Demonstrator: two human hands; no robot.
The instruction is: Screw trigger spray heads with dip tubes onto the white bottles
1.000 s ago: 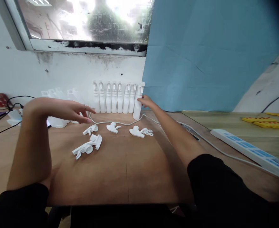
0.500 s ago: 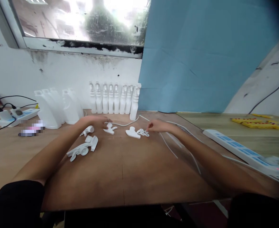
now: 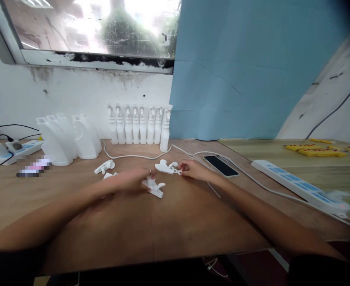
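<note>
My left hand (image 3: 135, 180), a ring on one finger, grips a white trigger spray head (image 3: 155, 188) just above or on the brown table; motion blurs part of that hand. My right hand (image 3: 194, 170) has its fingertips pinched together at a small cluster of white rings (image 3: 174, 164). Whether a ring is between those fingers is hidden. Another spray head (image 3: 164, 167) lies on its side, left of the rings. Farther left rests one more spray head (image 3: 105, 167), and white parts (image 3: 109, 175) show partly behind my left forearm.
White spray bottles (image 3: 135, 126) stand in a row against the wall, with larger white jugs (image 3: 87, 137) to their left. A phone (image 3: 222, 165), a white cable (image 3: 127, 156) and thin tubes lie on the table. A power strip (image 3: 297, 188) sits at the right.
My left hand has come nearer and to the right, bringing the spray head off its former spot. My right hand has lowered slightly onto the rings. The phone by my right forearm now shows.
</note>
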